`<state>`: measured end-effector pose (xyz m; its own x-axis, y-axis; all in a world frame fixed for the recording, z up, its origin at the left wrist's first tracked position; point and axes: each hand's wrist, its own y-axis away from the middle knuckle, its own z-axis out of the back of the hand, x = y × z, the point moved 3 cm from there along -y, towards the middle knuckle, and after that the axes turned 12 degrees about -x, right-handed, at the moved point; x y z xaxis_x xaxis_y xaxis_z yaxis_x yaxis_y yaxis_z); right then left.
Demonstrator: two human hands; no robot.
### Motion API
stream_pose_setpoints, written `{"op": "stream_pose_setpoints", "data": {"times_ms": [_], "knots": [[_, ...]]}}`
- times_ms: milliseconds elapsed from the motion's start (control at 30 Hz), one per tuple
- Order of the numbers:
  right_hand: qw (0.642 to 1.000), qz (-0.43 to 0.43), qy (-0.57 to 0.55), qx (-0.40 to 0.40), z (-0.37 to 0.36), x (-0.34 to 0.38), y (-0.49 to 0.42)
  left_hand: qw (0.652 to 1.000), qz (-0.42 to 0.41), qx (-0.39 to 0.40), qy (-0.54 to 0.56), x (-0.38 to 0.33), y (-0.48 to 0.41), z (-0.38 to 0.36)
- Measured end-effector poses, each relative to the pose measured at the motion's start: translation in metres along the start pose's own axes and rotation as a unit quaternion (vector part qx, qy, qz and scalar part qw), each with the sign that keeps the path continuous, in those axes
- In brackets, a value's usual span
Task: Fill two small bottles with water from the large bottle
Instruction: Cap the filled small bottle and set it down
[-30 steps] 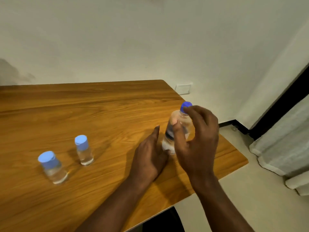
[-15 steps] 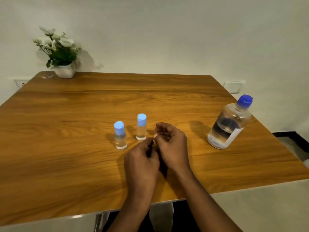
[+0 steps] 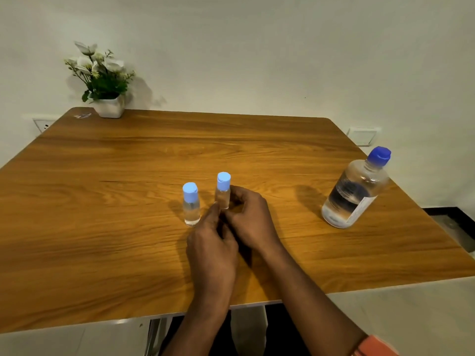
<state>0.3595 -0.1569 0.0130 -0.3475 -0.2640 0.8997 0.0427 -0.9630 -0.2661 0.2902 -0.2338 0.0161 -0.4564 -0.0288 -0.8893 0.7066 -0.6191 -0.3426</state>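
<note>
The wooden table (image 3: 128, 176) carries everything. The large bottle (image 3: 356, 194) stands upright close to the table's right edge, well apart from the hands, with its dark blue cap (image 3: 380, 155) on and water in its lower part. A potted plant (image 3: 102, 80) sits at the far left corner.

Both hands meet near the middle of the table, a little toward the near edge. The right hand (image 3: 253, 222) has its fingers curled round the right small bottle (image 3: 223, 197), grasping it from its right side. The left hand (image 3: 212, 250) reaches up to the same bottle's lower left side with one fingertip touching it. Its other fingers are hidden behind the back of the hand, so I cannot tell whether it pinches the bottle or only steadies it. The left small bottle (image 3: 191, 206) stands free just beside the left hand. Both small bottles wear their light blue caps (image 3: 223, 181), so nothing is opened yet.

The likely trouble is a knock. The free small bottle is narrow and light, and the left hand's knuckles could tip it while the cap next door is twisted. A hasty reach for the large bottle could also push it off the right edge. Later, its wide mouth pouring into so narrow a neck would probably spill onto the wood.
</note>
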Motion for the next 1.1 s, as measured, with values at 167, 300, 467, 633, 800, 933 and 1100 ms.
{"op": "stream_pose_setpoints", "data": {"times_ms": [167, 300, 467, 633, 800, 933, 1100], "knots": [[0.999, -0.005, -0.002, -0.045, 0.005, -0.004, -0.007, 0.997, -0.056, 0.031, -0.041, -0.002, -0.001, -0.012], [0.989, -0.023, 0.027, -0.141, 0.023, -0.018, -0.022, 0.983, -0.116, 0.094, -0.108, -0.003, -0.009, -0.034], [0.974, -0.034, 0.044, -0.221, 0.047, -0.030, -0.049, 0.959, -0.175, 0.134, -0.177, -0.011, -0.030, -0.081], [0.956, -0.058, 0.073, -0.277, 0.055, -0.044, -0.080, 0.942, -0.213, 0.158, -0.205, -0.024, -0.054, -0.133], [0.940, -0.079, 0.084, -0.322, 0.058, -0.052, -0.114, 0.925, -0.241, 0.160, -0.244, -0.026, -0.082, -0.178], [0.924, -0.093, 0.095, -0.357, 0.055, -0.070, -0.149, 0.920, -0.260, 0.156, -0.247, -0.026, -0.103, -0.212], [0.899, -0.104, 0.115, -0.410, 0.057, -0.090, -0.200, 0.912, -0.278, 0.163, -0.253, -0.029, -0.130, -0.260]]}}
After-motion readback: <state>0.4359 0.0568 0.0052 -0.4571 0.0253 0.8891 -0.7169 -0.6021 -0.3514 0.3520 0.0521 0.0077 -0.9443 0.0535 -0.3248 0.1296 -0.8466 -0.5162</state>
